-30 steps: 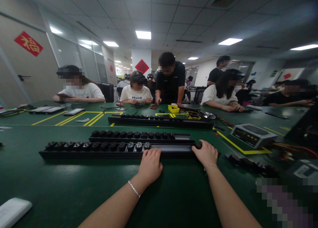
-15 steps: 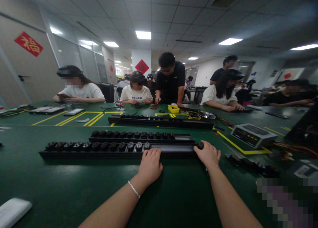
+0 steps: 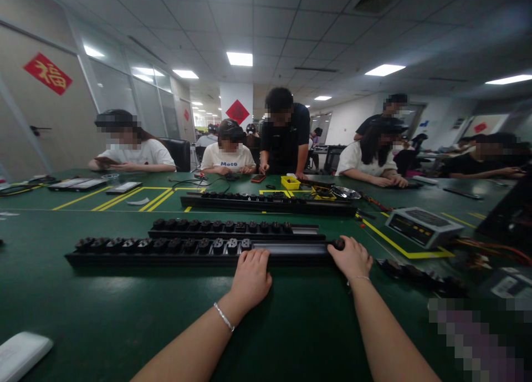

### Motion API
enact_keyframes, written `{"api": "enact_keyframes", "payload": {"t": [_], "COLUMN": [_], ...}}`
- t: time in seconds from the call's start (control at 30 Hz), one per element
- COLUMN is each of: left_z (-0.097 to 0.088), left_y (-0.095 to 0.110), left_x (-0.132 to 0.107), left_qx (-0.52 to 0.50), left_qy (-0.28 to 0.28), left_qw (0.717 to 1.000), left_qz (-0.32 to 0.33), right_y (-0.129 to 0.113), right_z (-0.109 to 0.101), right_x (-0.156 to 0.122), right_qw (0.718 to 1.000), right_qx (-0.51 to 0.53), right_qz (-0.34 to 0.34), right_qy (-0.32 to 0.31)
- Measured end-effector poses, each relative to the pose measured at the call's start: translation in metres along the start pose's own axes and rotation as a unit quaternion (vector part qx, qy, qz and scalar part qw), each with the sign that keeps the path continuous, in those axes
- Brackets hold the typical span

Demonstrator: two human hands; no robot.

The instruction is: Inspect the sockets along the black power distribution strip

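Observation:
A long black power track (image 3: 166,259) lies across the green table in front of me. A row of round black socket modules (image 3: 189,245) fills its left part, and its right part is a bare grey channel. My left hand (image 3: 250,276) grips the track's near edge beside the last module of the row, fingers over the top. At the track's right end my right hand (image 3: 351,258) pinches a single black socket module (image 3: 339,242); its lower side is hidden by the fingers. Just behind lies a second track (image 3: 236,234), also carrying a row of modules.
Farther back is a third black track (image 3: 270,204). A metal power supply box (image 3: 424,227) with cables stands at right, near several dark modules (image 3: 424,276). A yellow bin (image 3: 290,183) sits toward the far side, where several people sit or stand. A white object (image 3: 25,354) lies at lower left.
My right hand has shifted slightly to the right with the socket module at the track's end. My left hand keeps its place on the track.

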State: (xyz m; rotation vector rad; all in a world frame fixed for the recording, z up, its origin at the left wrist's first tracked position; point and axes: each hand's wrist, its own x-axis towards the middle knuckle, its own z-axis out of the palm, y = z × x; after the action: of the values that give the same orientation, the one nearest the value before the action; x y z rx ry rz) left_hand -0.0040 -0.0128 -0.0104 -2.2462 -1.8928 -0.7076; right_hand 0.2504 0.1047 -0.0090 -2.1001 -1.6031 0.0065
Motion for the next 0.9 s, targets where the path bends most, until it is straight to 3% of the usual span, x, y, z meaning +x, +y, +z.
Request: {"api": "enact_keyframes", "payload": {"t": [0.6, 0.9], "left_z": [0.002, 0.0], "left_y": [0.0, 0.0], "left_x": [0.0, 0.0], "left_qx": [0.007, 0.011], "left_qy": [0.014, 0.0], "left_qw": [1.0, 1.0], "left_qz": [0.008, 0.006], "right_y": [0.002, 0.014], "right_z": [-0.012, -0.004], "right_x": [0.0, 0.006], "right_qw": [0.999, 0.999], "right_qx": [0.022, 0.032], "right_qz": [0.022, 0.016], "right_qy": [-0.03, -0.006]}}
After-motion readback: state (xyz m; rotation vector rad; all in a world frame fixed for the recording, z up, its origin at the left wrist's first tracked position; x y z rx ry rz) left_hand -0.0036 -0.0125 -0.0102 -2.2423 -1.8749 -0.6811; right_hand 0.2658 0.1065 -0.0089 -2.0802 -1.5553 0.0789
